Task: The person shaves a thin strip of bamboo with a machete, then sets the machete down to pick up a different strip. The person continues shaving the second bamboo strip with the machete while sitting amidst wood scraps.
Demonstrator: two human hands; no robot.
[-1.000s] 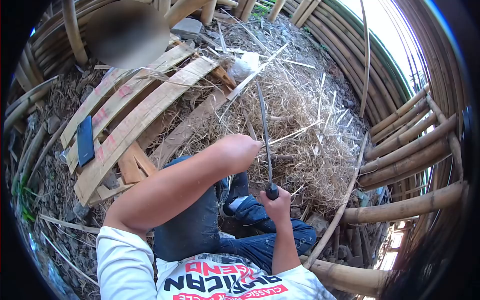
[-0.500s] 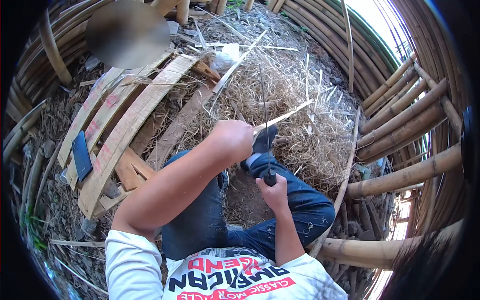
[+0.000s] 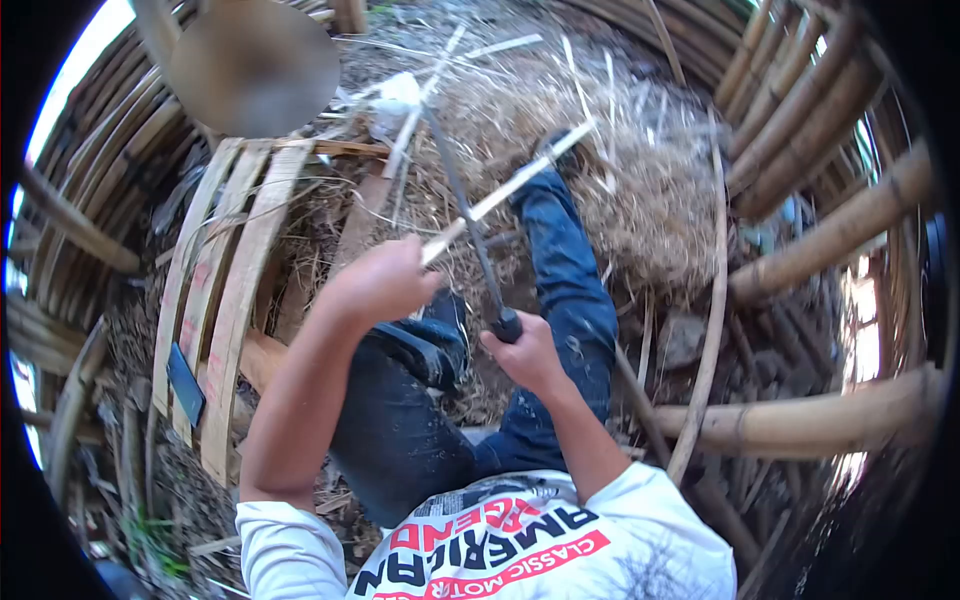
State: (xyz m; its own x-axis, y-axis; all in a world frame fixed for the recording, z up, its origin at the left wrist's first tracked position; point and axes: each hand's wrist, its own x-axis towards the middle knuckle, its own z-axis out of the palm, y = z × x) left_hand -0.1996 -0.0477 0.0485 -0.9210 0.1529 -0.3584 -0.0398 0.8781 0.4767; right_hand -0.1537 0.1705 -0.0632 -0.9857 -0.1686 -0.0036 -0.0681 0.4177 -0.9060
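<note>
- Bamboo strip (image 3: 510,190), pale and narrow, extends forward and to the right from the left hand (image 3: 385,275); it passes in front of the right jeans leg (image 3: 575,270), with curly shavings (image 3: 650,220) on the ground around.
- I judge this strip is light and rather stiff along its length, with some spring at the free end; it may split along the grain, and its edges could be sharp for the skin.
- A good place for holding seems the near end, pinched on the flat faces, well apart from the blade.
- The left hand is closed around this near end; its back is turned to the camera, so I cannot tell how each finger lies.
- The left arm is bent at the elbow, and its forearm goes forward and inward.
- The right hand (image 3: 525,350) is wrapped around the black handle (image 3: 508,325) of a long knife (image 3: 482,255), with forearm slanting forward and inward.
- The blade points forward and leftward and crosses over the strip; whether it touches, I cannot tell.
</note>
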